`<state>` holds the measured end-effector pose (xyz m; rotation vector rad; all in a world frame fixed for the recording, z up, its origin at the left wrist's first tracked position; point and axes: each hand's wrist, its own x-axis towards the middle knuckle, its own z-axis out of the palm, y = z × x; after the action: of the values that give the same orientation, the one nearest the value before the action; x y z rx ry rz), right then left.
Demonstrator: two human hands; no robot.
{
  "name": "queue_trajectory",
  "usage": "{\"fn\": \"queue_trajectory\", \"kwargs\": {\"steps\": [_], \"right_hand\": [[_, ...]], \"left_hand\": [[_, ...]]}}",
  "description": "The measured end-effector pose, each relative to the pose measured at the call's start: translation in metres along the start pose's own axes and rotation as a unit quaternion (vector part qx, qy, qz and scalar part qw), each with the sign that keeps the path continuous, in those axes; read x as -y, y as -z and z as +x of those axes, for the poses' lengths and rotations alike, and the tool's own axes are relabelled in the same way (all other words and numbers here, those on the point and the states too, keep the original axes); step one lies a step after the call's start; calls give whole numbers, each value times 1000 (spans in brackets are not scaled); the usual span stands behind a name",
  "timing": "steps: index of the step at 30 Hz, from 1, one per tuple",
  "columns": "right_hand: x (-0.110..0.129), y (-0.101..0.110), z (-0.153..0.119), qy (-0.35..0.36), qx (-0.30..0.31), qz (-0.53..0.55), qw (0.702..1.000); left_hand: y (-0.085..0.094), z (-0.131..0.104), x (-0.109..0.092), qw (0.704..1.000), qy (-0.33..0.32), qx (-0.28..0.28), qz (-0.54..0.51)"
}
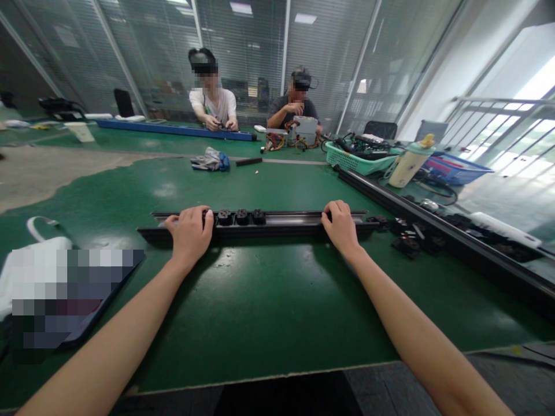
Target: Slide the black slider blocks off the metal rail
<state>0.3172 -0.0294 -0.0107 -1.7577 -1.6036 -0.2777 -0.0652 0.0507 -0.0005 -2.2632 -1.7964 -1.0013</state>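
Observation:
A long black channel rail (295, 232) lies crosswise on the green table, its open silvery groove facing up. Several round-faced black socket modules (241, 217) sit side by side in its left half. My left hand (191, 234) is curled over the rail just left of them, closed around another black module that shows partly beside the thumb. Towards the other end, my right hand (341, 228) is closed over the rail with its fingers bent. Something dark shows between its thumb and index finger, but most of the grip is hidden.
Loose black modules (407, 242) lie right of the rail, beside a longer black rail (433, 222). A green basket (355, 160), a cream bottle (411, 164) and a blue basket (459, 170) stand behind. Gloves (210, 160) lie farther back. Two people (212, 104) sit across the table.

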Motion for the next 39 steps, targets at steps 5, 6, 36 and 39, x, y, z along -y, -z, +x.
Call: {"fn": "queue_trajectory", "kwargs": {"steps": [5, 6, 36, 39], "right_hand": [[-2, -3, 0, -3, 4, 23, 1000], [-2, -3, 0, -2, 6, 27, 1000], [-10, 3, 3, -5, 16, 15, 1000], [-9, 3, 3, -3, 12, 17, 1000]], "left_hand": [[0, 0, 0, 1000, 0, 0, 1], [0, 0, 0, 1000, 0, -1, 0], [1, -1, -2, 1000, 4, 5, 4], [2, -1, -2, 1000, 7, 6, 4]]}}
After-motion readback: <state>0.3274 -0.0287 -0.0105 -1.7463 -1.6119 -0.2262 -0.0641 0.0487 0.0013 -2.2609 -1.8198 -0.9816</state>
